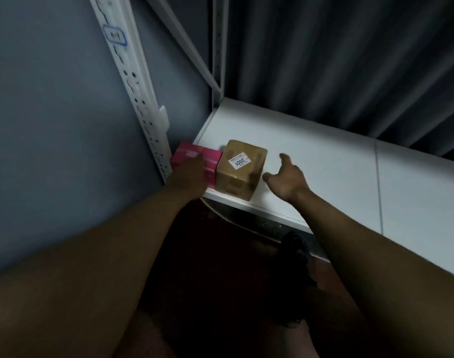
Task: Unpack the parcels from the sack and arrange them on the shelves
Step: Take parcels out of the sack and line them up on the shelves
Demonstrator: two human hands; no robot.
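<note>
**A:** Where are your hands, and what have they got?

**B:** My left hand (192, 169) lies on top of the pink box (195, 157) at the left end of the white shelf (324, 161), hard against the perforated upright (143, 99). The picture is blurred there, so I cannot tell whether my fingers curl over the far edge or only press flat. My right hand (288, 177) carries nothing: it hovers over the shelf with thumb and fingers spread wide.

**A:** And the brown box?

**B:** The brown box (242, 170) stands on the shelf between my two hands, its left face touching the pink box, its front bottom corner right at the shelf's front edge. A white label reading 2001 sits on top. It looks close to a cube, so no long axis matters.

**A:** Which hand is nearer to it?

**B:** The right, I judge. The box lies just to the left of that palm, apart from it, and the open palm faces its right side. A nudge leftward or backward from there would snug it in and bring the corner off the edge.

**A:** The sack?

**B:** Not in view. Below the shelf I see only dark floor and a dark shoe (295, 254).
</note>
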